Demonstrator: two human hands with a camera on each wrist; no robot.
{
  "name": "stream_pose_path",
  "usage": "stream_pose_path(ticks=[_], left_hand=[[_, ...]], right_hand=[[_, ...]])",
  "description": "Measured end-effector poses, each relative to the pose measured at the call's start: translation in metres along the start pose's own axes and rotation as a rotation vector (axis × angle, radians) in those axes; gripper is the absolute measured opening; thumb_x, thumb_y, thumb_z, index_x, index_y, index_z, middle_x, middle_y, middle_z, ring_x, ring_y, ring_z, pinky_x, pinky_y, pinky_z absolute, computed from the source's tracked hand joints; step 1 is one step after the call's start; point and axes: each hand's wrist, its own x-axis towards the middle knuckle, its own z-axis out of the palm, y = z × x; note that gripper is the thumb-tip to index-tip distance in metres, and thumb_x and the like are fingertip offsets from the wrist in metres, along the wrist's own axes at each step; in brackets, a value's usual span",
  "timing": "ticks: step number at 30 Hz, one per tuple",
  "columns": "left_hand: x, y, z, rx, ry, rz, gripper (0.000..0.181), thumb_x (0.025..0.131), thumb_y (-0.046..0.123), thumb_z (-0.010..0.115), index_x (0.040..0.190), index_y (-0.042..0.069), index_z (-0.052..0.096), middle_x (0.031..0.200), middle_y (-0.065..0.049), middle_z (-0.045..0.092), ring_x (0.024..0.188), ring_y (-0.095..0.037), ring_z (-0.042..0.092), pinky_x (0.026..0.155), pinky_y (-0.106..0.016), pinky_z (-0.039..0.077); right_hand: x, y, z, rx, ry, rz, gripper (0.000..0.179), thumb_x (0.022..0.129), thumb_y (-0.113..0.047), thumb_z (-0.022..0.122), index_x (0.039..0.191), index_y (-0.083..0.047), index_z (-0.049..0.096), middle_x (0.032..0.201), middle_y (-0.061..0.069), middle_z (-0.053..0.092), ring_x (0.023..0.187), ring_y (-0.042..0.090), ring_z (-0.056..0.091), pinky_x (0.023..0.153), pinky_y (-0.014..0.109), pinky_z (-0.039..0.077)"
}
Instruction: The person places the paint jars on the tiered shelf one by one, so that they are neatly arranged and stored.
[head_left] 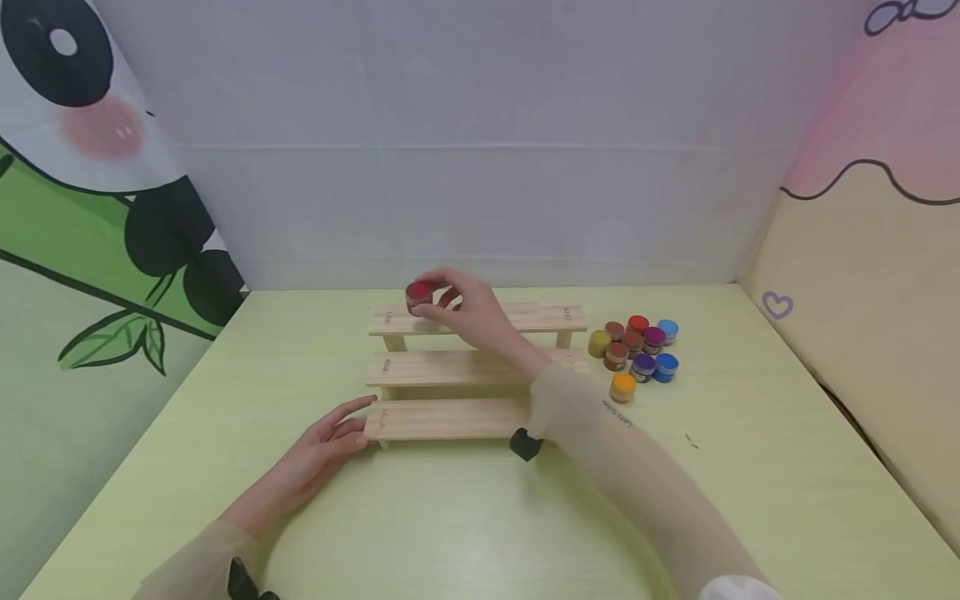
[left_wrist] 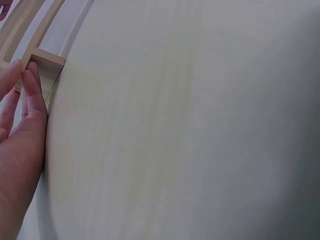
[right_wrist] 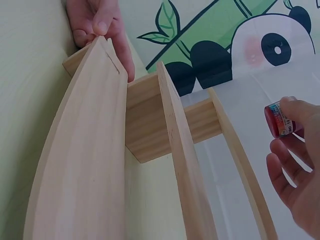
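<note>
A small dark red paint jar [head_left: 418, 297] is pinched between the thumb and fingers of my right hand [head_left: 476, 312], at the left end of the top tier. In the right wrist view the jar [right_wrist: 281, 119] shows a printed label and appears just off the wood. Below it stands a three-tiered wooden display rack [head_left: 450, 419]. My left hand [head_left: 318, 454] grips the left end of its lowest tier, thumb at the front corner and fingers along the end. The left wrist view shows those fingers [left_wrist: 34, 97] against the wood.
Several paint jars, among them an orange one [head_left: 622, 387] and a blue one [head_left: 665, 367], cluster on the table [head_left: 465, 517] right of the rack. A white backdrop [head_left: 480, 208] rises behind, with a panda print on the left and a pink and cream panel on the right.
</note>
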Motion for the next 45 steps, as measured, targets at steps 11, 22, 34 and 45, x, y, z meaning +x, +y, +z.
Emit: stream_pose_path(ticks=[11,22,34,45], left_hand=[[0.002,-0.001,-0.001,-0.007,0.014,-0.016,0.065,0.099,0.021,0.058,0.156,0.021,0.027,0.13,0.009,0.06,0.117,-0.002,0.06,0.097,-0.015,0.046],[0.004,-0.002,-0.001,0.007,0.027,-0.039,0.065,0.099,0.024,0.059,0.156,0.023,0.027,0.142,-0.002,0.054,0.119,-0.003,0.058,0.097,-0.014,0.045],[0.006,-0.003,-0.001,0.019,0.01,-0.018,0.066,0.1,0.022,0.058,0.156,0.021,0.025,0.133,0.006,0.058,0.118,-0.001,0.058,0.097,-0.015,0.046],[0.006,-0.005,-0.002,0.011,-0.007,0.001,0.065,0.1,0.019,0.056,0.156,0.018,0.024,0.127,0.012,0.062,0.116,-0.001,0.059,0.096,-0.015,0.046]], right_hand=[[0.012,0.005,0.014,0.04,-0.024,-0.026,0.036,0.089,-0.028,0.074,0.122,-0.017,0.064,0.113,-0.002,0.069,0.099,0.011,0.061,0.087,0.026,0.05],[0.009,0.012,0.019,0.049,-0.014,0.067,0.033,0.089,-0.029,0.074,0.12,-0.023,0.065,0.112,-0.003,0.069,0.088,0.012,0.062,0.074,0.025,0.051],[0.008,0.014,0.021,-0.042,-0.053,0.084,0.037,0.089,-0.028,0.074,0.124,-0.022,0.066,0.113,-0.002,0.072,0.083,0.012,0.064,0.073,0.022,0.05],[0.009,0.012,0.021,-0.029,-0.073,0.119,0.038,0.09,-0.029,0.073,0.126,-0.022,0.065,0.113,-0.003,0.071,0.081,0.01,0.064,0.072,0.023,0.05]])
